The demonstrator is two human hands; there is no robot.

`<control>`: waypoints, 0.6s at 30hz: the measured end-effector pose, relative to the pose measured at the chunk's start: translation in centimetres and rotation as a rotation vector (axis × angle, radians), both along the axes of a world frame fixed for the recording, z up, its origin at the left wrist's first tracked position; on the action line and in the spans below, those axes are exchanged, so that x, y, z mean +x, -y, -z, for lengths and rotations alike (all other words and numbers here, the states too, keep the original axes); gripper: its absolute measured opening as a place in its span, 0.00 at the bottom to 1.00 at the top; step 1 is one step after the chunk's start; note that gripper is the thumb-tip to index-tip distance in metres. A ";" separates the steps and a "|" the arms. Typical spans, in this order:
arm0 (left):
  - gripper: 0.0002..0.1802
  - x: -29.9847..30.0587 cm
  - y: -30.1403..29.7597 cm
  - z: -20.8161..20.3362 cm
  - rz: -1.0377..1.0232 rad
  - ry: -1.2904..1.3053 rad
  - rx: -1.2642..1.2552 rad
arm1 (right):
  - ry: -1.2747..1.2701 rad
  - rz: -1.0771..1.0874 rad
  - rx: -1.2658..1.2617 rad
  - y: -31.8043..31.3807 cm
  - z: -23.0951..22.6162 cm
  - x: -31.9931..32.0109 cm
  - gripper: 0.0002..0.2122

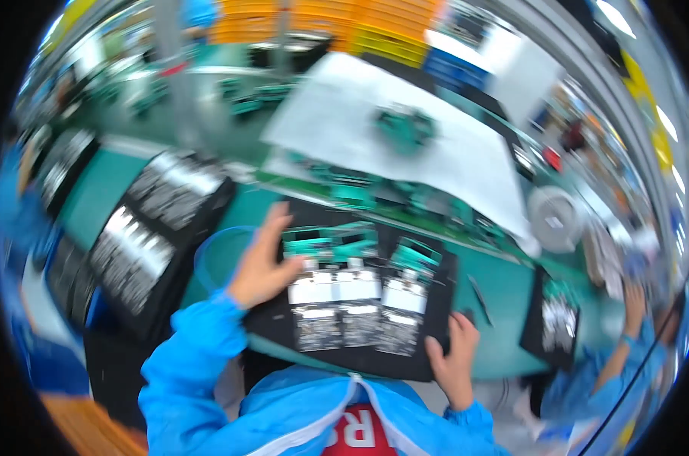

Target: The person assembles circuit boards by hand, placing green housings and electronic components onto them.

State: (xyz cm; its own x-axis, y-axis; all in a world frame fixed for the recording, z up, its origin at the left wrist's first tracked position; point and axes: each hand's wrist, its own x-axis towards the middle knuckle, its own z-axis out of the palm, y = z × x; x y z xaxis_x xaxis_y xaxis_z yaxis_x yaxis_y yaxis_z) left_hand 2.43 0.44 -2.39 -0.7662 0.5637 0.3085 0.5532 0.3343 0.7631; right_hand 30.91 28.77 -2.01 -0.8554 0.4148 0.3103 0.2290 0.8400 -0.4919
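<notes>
In front of me a black mat or tray point(272, 315) carries 3 flat assemblies, each a silvery-white piece with a dark patterned lower part point(335, 289) and a green board frame point(415, 254) above it. My left hand point(261, 266) is at the mat's left side, fingers stretched away from me and thumb apart, its tip beside the leftmost green frame. At the lower right edge lies my right hand point(455, 357), fingers and thumb spread, thumb over the mat. Neither hand visibly holds anything; blur hides whether the fingertips touch.
Black trays of similar parts point(132, 254) stand at left. Beyond the mat, green frames point(352, 186) line a rail before a white sheet point(322, 106). To the right are a pen-like tool point(480, 300), a white roll point(555, 218), another loaded black mat point(553, 323) and a co-worker's arm point(625, 349).
</notes>
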 end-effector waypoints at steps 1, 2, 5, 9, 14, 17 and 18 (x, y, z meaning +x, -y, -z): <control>0.39 -0.3 0.2 -0.3 0.001 -0.048 0.054 | -0.048 -0.032 -0.083 -0.3 0.4 0.3 0.31; 0.42 -1.3 0.4 1.1 0.002 0.011 0.098 | -0.061 -0.037 -0.182 -0.4 0.3 1.2 0.34; 0.42 -1.0 -0.1 -0.2 -0.056 0.568 0.592 | -0.058 -0.065 -0.805 0.4 -0.2 2.3 0.42; 0.41 -1.0 1.7 0.1 -0.026 0.590 0.524 | -0.248 -0.144 -1.217 0.8 -1.1 3.1 0.41; 0.41 0.0 0.7 -0.6 0.146 0.803 0.497 | -0.436 -0.242 -1.576 0.6 -0.3 4.5 0.42; 0.39 1.4 -1.8 -2.6 0.068 0.781 0.601 | -0.785 -0.458 -1.934 1.3 1.8 5.9 0.39; 0.38 1.5 -2.5 -3.4 0.098 0.794 0.592 | -0.706 -0.316 -1.856 1.5 2.5 6.4 0.37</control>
